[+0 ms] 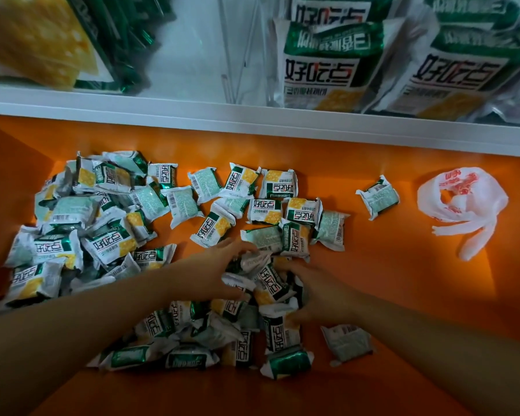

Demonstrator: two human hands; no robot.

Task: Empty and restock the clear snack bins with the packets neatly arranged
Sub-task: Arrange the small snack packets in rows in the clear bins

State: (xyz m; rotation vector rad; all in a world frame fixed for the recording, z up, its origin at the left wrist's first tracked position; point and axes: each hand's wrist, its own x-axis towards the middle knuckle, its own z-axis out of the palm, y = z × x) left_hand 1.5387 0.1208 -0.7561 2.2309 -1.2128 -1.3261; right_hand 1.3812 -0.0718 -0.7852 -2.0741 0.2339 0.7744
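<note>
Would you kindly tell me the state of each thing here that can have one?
Packets, loose heap on the orange surface.
Left hand, pressing against packets.
Right hand, fingers curled round packets.
Plastic bag, crumpled, empty-looking.
Middle bin, looks empty.
Right bin, filled with large packs.

Green-white snack packets (174,202) strewn loose over orange surface (388,280)

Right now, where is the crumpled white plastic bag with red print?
In the head view, the white plastic bag lies far right on the orange surface, right of a lone green-and-white snack packet.
</note>
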